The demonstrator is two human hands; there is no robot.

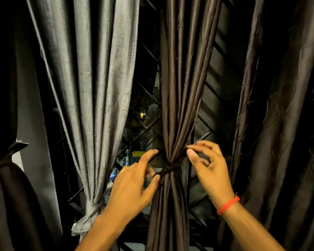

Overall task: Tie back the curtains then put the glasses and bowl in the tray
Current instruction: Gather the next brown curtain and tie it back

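Note:
A brown satin curtain (179, 87) hangs in the middle, gathered at its waist by a dark tie-back (169, 167). My left hand (134, 185) is at the tie-back's left side. Its thumb and a finger pinch the tie-back's loose end by a small ring, and the index finger points up. My right hand (208, 169), with a red thread on the wrist, hovers at the curtain's right side. Its fingers are loosely spread, and the thumb and index tips touch the gathered folds just above the tie-back. No glasses, bowl or tray are in view.
A grey curtain (98, 87) on the left is bound low with a grey band (91, 211). A dark curtain (2, 187) at the far left is also tied. Another dark curtain (279, 124) hangs loose on the right. A window with a diagonal metal grille (145, 124) lies behind.

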